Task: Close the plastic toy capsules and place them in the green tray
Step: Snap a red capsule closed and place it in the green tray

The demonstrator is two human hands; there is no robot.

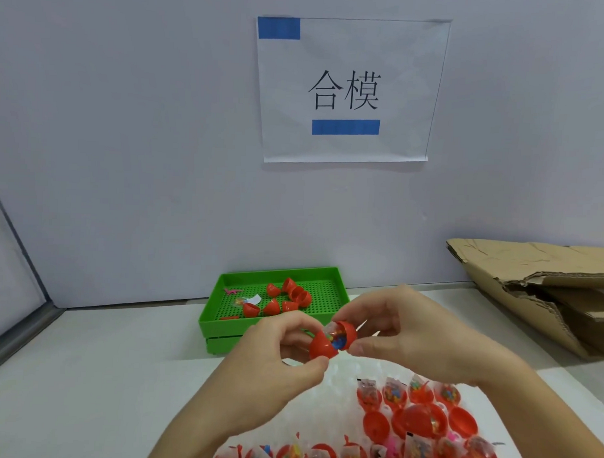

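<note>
Capsule (331,340), half-open, pinched between left hand (282,351) and right hand (403,331), axis running 8-to-2 o'clock; tray (222,315) at 11 o'clock.

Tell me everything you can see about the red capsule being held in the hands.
The red capsule looks like glossy plastic, in two hinged halves still ajar. A clear packet of small colourful pieces shows in the gap. It is held in the air before the green tray, the left hand gripping the lower half, the right hand pinching the upper.
</note>
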